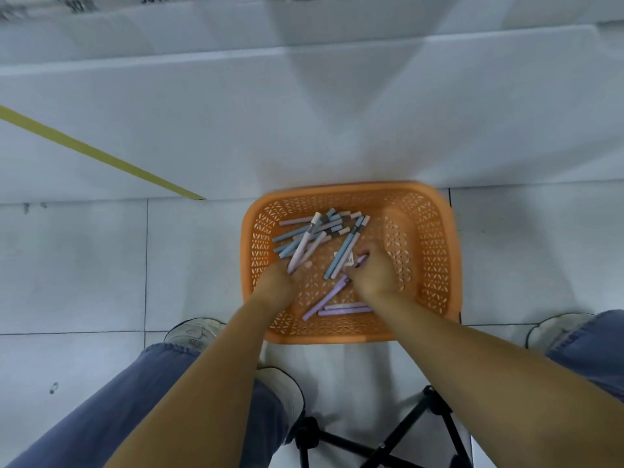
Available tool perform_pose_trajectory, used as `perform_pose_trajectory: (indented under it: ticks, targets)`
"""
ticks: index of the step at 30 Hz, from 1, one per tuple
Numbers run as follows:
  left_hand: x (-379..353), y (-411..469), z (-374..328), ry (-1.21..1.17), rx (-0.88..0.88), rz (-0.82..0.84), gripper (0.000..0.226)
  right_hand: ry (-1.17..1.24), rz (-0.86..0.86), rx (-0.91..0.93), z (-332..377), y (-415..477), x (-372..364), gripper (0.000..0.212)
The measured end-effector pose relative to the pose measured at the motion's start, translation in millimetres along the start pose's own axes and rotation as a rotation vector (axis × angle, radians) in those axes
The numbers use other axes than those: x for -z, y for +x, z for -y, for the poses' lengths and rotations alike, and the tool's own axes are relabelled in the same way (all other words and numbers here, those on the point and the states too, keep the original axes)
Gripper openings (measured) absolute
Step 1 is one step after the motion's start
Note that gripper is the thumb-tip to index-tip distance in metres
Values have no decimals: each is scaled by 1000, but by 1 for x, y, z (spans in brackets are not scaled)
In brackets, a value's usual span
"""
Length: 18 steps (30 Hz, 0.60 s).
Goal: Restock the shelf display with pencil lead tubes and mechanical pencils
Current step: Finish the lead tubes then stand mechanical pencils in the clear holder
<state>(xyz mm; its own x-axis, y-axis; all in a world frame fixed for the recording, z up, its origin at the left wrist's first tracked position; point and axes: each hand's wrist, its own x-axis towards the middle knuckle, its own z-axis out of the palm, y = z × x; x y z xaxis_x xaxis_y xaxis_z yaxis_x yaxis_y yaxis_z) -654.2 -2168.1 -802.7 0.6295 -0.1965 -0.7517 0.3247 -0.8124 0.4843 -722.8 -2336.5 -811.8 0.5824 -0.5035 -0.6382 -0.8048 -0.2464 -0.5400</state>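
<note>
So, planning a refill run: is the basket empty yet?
Not empty. A heap of pencils lies on the basket floor, more by its near wall.

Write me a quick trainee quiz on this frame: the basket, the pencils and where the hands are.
1. True or false: the orange basket stands on a shelf.
2. Where are the left hand and the right hand? A) on the shelf B) inside the basket C) flat on the floor tiles
3. Fill in: most of the pencils lie heaped toward the basket's ____ side, away from the person.
Key: 1 false, it stands on the tiled floor; 2 B; 3 far.
</note>
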Motion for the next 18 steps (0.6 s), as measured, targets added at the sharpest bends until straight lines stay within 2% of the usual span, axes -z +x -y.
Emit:
perform_pose_trajectory:
  ticks: [2,6,9,13,16,18]
  targets:
    - [-4,1,0,-13,9,17,38,72,-31,50,2,4,9,23]
    - [-11,-5,4,-17,6,43,42,141,-80,115,11,18,30,30]
    - [-10,-7,2,-136,-37,-76,32,158,-171,72,15,20,30,33]
    - [0,4,-14,-199,-127,-248,30,125,-124,-55,12,10,10,53]
    - [3,17,-19,-137,-142,-276,31,36,-142,-83,15,6,0,70]
    - [3,22,-20,-112,-149,-267,32,-8,-155,-86,16,8,-2,71]
